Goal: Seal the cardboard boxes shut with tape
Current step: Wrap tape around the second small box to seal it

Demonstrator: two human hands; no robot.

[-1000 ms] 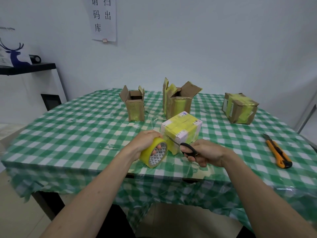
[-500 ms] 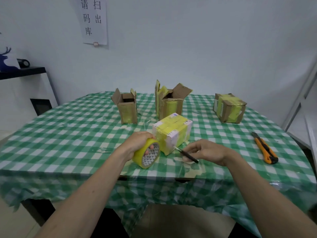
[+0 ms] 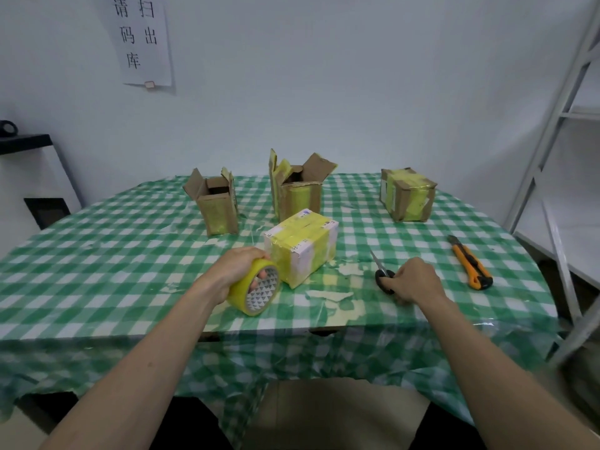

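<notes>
My left hand (image 3: 234,271) grips a yellow tape roll (image 3: 256,289) just left of a closed box (image 3: 303,246) wrapped in yellow tape at the table's middle. To the right, my right hand (image 3: 415,284) holds the black handles of scissors (image 3: 381,271) that lie on the cloth with the blades pointing away. Behind stand two cardboard boxes with flaps up: a small one (image 3: 217,207) and a taller one (image 3: 300,193). A taped-shut box (image 3: 407,198) sits at the far right.
An orange utility knife (image 3: 470,264) lies right of my right hand. The table carries a green checked cloth (image 3: 113,254) with tape scraps stuck near the front. A metal shelf frame (image 3: 552,157) stands at the right, a dark-topped cabinet (image 3: 29,177) at the left.
My right hand has carried the scissors away from the taped box, rightward, and lowered them onto the cloth. The left hand still holds the tape roll beside the box.
</notes>
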